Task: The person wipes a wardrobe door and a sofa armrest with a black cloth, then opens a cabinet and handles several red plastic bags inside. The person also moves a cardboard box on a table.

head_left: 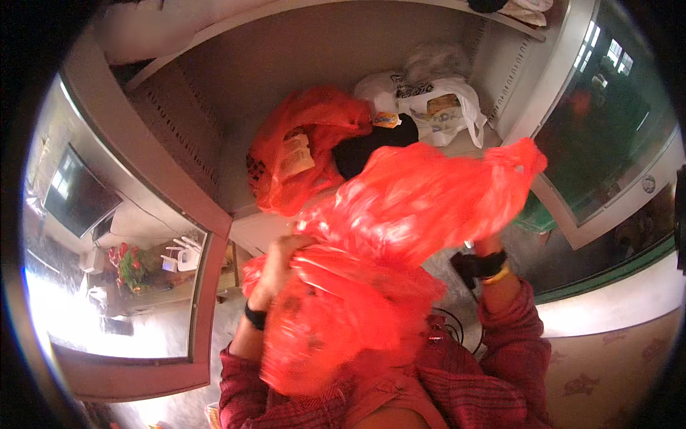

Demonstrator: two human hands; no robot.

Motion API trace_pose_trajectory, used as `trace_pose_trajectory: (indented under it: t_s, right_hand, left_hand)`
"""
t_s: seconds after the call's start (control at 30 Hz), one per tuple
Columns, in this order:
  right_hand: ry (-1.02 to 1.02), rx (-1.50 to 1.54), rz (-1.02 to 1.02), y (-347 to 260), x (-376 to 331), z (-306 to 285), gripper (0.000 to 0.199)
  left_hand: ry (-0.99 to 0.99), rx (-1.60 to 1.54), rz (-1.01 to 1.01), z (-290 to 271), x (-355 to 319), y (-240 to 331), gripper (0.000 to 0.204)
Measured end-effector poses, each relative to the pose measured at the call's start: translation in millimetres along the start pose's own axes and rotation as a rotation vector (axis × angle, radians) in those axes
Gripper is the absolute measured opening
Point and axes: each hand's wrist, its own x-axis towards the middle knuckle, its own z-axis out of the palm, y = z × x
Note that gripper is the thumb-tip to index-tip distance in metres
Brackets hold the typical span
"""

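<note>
A crinkled red plastic bag (350,307) fills the space before my chest, bulging at its lower part and blurred by motion. Its upper part spreads to the right, toward the cabinet. My left hand (280,256), with a black band at the wrist, has its fingers closed on the bag's left side. My right hand (489,246) is beside the bag's right part, which hides its fingers. Something black and a yellow bracelet (496,277) are on that wrist. What the bag contains cannot be made out.
Inside the open cabinet lie another red plastic bag (314,118), a black cloth-like item (364,151) and a white plastic bag (464,118). Glass doors stand open at left (204,314) and right (607,107). Items rest on the upper shelf (286,8).
</note>
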Motion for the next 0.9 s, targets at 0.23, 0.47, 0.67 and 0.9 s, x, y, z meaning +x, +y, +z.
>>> trace_pose_trajectory:
  t_s: [0.23, 0.47, 0.67, 0.9]
  right_hand:
    - [0.135, -0.776, -0.047, -103, -23, -118, 0.049]
    - [-0.146, -2.066, 0.211, -161, -7, -51, 0.057]
    - [-0.932, -1.766, -0.05, -65, -2, 25, 0.1]
    - [-0.71, -1.691, 0.259, -39, 36, -4, 0.049]
  left_hand:
    - [0.222, 0.258, -0.074, 5, 11, 1, 0.031]
    - [-0.039, 0.435, 0.211, 46, 53, 38, 0.037]
    - [-0.2, 0.289, 0.275, 87, 69, 56, 0.035]
    - [-0.182, 0.333, 0.048, 66, 55, 62, 0.049]
